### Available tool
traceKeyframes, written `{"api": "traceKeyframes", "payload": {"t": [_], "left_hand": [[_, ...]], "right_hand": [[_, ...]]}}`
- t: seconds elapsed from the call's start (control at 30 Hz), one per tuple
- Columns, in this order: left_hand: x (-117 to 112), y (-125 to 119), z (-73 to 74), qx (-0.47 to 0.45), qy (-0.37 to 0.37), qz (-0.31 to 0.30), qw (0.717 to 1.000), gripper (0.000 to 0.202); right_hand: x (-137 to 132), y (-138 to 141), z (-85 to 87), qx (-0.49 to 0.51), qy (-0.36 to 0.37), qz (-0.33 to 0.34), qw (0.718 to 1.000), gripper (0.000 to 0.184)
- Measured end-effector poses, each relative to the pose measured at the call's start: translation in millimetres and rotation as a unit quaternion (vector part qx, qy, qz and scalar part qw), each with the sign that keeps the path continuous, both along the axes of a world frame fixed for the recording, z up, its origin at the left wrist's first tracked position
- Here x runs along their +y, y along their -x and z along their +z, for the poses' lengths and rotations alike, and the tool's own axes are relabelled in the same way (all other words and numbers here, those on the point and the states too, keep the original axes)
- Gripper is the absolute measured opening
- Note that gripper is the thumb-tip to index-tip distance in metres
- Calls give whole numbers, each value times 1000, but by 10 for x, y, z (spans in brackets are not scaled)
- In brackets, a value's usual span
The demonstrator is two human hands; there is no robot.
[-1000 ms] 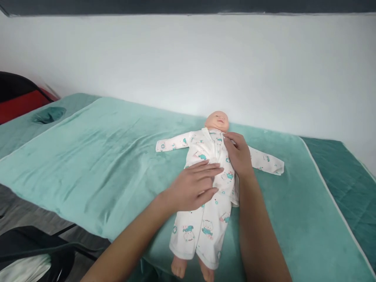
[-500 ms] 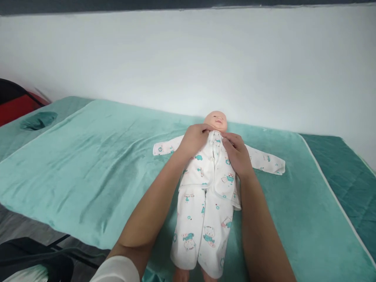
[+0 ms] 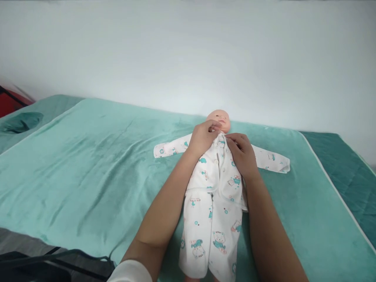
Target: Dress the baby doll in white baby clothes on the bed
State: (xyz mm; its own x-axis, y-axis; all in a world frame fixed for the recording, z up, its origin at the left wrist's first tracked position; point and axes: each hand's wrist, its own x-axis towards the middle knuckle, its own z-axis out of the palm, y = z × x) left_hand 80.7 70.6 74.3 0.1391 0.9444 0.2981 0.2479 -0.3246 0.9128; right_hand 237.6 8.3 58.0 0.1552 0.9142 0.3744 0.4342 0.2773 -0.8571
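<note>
A baby doll [image 3: 221, 115] lies on its back, head toward the wall, its sleeves spread wide. It wears a white printed jacket [image 3: 202, 174] and matching trousers [image 3: 196, 231]. The jacket's front edges meet loosely, and small snaps show along them. My left hand [image 3: 205, 137] pinches the collar on its side, just under the doll's chin. On the other side, my right hand [image 3: 242, 152] grips the collar edge between thumb and fingers. Fingers cover part of the neckline, so the top fastening is hidden.
A wrinkled pale green sheet [image 3: 96, 156] covers the bed, with a darker green cover [image 3: 340, 164] at the right. The white wall [image 3: 188, 55] rises behind. A face hole [image 3: 22, 122] is at the far left. Something red [image 3: 8, 105] stands beyond it; a dark cable [image 3: 79, 254] hangs lower left.
The view has shifted slightly, so the doll appears a little farther right. Both hands stay at the collar; the left fingers have lifted somewhat near the chin, and the jacket front gapes slightly more.
</note>
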Motion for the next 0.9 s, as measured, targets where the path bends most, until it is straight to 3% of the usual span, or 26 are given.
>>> {"api": "traceKeyframes", "payload": {"t": [0.27,0.47,0.6,0.73,0.9], "left_hand": [[29,1,-31,-65,-23,23,997,11],[52,-16,-38,-97,-14,19,995,12],[67,-37,-54,-125,-5,22,992,15],[54,-48,-42,-107,4,12,994,16],[24,-38,0,-78,9,6,997,16]], "right_hand": [[105,-62,-39,-29,24,-6,999,31],[268,18,156,1,-1,-19,1000,19],[295,96,157,54,15,-2,998,16],[283,99,82,88,28,-33,995,21],[282,87,82,90,48,-12,995,23]]}}
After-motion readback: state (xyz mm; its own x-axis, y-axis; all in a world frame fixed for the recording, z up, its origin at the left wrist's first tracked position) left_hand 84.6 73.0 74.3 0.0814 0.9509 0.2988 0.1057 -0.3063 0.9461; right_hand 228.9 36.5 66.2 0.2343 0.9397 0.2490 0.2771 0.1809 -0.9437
